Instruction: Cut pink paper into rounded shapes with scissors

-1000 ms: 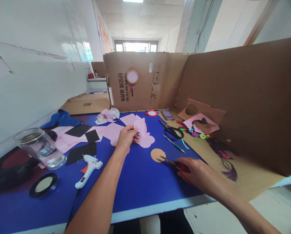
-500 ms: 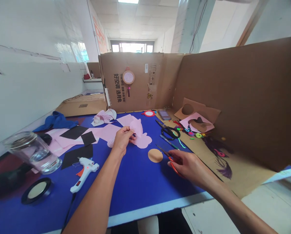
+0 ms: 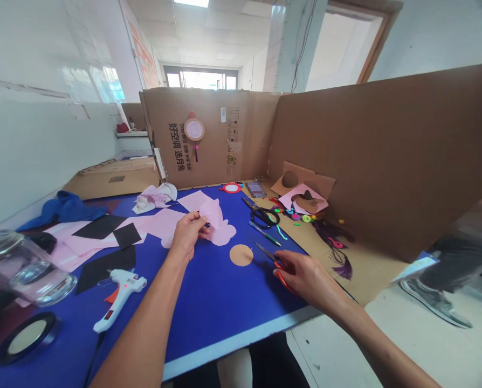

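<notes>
Between the thumb and fingers of my left hand (image 3: 189,233) is a pink paper cutout (image 3: 212,214), raised slightly off the table. Another pink piece with a scalloped edge (image 3: 224,234) lies just beneath it; whether the two are joined I cannot tell. My right hand (image 3: 300,269) is closed on orange-handled scissors (image 3: 267,252), their blades pointing away to the upper left. A round brown cardboard disc (image 3: 241,255) rests on the blue table between my hands. Beyond the right hand lie a green pen (image 3: 266,234) and black-handled scissors (image 3: 265,216).
At left are a white glue gun (image 3: 121,296), a glass jar (image 3: 31,269), a tape roll (image 3: 26,337) and black sheets (image 3: 99,226). Cardboard walls (image 3: 241,140) enclose the back and right. Beads (image 3: 306,218) and purple tassels (image 3: 342,264) lie at right. A person's leg (image 3: 455,264) shows beyond.
The whole view has swung to the right, so the table contents sit further left. A person's leg and shoe have come into sight at right. Both hands keep their holds.
</notes>
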A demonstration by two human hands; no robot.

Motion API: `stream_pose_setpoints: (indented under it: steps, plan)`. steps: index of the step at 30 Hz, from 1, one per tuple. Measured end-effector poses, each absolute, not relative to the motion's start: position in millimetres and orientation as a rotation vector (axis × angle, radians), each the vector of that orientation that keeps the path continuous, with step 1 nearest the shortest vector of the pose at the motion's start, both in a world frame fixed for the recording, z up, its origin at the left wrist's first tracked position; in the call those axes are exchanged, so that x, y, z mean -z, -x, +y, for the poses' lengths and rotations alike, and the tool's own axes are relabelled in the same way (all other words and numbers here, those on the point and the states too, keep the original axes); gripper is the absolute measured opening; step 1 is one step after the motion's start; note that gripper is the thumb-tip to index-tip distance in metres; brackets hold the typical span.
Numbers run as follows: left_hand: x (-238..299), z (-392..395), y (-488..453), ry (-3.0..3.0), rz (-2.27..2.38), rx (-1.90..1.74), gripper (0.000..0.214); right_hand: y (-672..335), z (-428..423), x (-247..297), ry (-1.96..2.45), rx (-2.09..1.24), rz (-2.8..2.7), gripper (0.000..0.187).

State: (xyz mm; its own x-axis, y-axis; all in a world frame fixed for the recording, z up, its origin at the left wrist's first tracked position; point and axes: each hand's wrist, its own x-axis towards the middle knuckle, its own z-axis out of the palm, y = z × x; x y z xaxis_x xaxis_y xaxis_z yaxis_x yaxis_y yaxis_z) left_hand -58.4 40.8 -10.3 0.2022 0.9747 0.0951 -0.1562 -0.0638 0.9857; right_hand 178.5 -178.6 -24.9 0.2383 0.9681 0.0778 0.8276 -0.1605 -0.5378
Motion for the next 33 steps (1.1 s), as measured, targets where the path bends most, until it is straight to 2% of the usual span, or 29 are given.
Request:
stream_pose_setpoints:
  steps: [16,23,30,33]
  plan:
    - [8.6,39.3,56.2,-1.244,0.93,-1.178,0.031,-197.3,-207.0,38.3,1.993,-0.334,-1.516,0.033]
    - [9.2,41.5,56.4,-1.25,0.951,-1.164,0.034,-204.6,-233.8,53.0,1.971,-0.385,-1.198,0.05]
    - [11.1,43.3,54.1,-1.253,0.952,-1.15,0.032,-199.1,-254.0,57.0,1.979,-0.35,-1.351,0.04]
    - [11.5,44.0,54.1,-1.245,0.946,-1.156,0.032,-202.3,-274.5,63.2,1.922,-0.381,-1.171,0.047]
